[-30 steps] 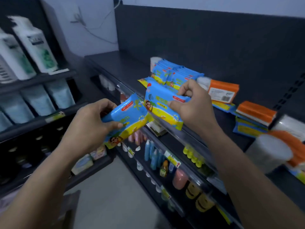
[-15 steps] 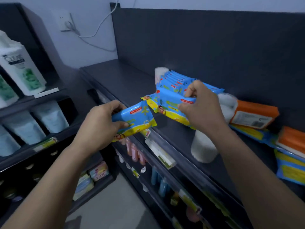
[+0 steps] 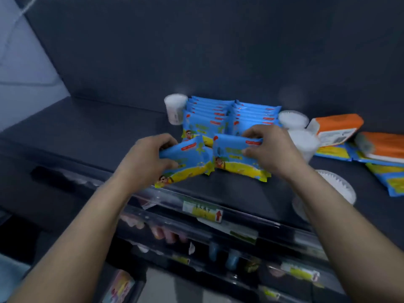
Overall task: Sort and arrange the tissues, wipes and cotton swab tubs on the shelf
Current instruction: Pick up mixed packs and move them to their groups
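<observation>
Both hands have moved inward since a second ago, from out over the aisle to the shelf (image 3: 87, 127), each bringing one blue wipes pack. The left hand (image 3: 150, 158) pinches the left wipes pack (image 3: 188, 162) by its end, thumb in front and fingers curled behind; that pack is tilted, its lower corner near the shelf's front lip. The right hand (image 3: 273, 149) grips the right wipes pack (image 3: 236, 158) along its top edge, holding it nearly upright; whether it touches the shelf I cannot tell. Both packs sit just at 6 o'clock of the two standing rows of wipes (image 3: 231, 114).

That looks like the placing step: the two packs probably go in as the front of each row.

One cotton swab tub (image 3: 175, 108) stands at 9 o'clock of the rows, touching them. Two more tubs (image 3: 293, 120) stand at 3 o'clock, and a tipped tub (image 3: 336, 186) lies at 4 o'clock. Orange tissue packs (image 3: 336, 127) lie over loose flat packs further toward 3 o'clock, still unsorted.
</observation>
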The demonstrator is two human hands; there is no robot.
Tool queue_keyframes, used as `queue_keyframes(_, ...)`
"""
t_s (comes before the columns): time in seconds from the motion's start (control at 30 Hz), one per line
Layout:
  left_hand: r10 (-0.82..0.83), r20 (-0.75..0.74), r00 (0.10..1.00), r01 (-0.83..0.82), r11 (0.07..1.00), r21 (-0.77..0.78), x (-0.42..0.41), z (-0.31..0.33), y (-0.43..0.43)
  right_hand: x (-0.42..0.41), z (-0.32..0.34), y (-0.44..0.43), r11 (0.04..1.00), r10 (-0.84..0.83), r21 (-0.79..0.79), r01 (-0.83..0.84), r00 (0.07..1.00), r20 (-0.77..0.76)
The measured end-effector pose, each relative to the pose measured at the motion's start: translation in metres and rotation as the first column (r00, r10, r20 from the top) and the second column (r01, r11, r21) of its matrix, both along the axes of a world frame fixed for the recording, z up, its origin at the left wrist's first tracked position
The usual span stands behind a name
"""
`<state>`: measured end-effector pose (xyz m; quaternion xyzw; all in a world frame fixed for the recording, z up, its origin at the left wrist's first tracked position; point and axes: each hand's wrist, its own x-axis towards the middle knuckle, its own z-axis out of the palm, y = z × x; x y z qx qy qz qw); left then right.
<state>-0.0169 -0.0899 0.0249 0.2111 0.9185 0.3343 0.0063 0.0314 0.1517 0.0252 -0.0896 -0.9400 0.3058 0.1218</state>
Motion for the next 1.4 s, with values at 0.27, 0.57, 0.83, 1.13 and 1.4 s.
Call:
queue_keyframes(0.27,-0.26,0.094,0.961,0.274,0.944,-0.184,-0.06,-0.017,0.031,-0.011,-0.009,0.011,0.991,-0.096,0.115,0.075,0.978,0.186)
queue_keyframes(0.57,-0.3,0.225,0.927,0.372,0.805,-0.463,-0.095,-0.032,0.053,-0.037,-0.027,0.019,0.938,-0.095,0.337,-0.086,0.869,0.486)
queue_keyframes(0.83,-0.356,0.38,0.854,0.508,0.731,-0.455,-0.117,-0.037,0.062,-0.049,-0.024,0.022,0.929,-0.074,0.31,-0.203,0.718,0.692)
queue_keyframes(1.13,-0.469,0.36,0.807,0.584,0.725,-0.365,-0.131,-0.033,0.057,-0.06,-0.024,0.013,0.878,-0.24,0.454,-0.148,0.686,0.687)
queue_keyframes(1.4,-0.595,0.119,0.795,0.606,0.771,-0.193,-0.135,-0.022,0.058,-0.053,-0.019,0.009,0.916,-0.235,0.397,-0.058,0.724,0.649)
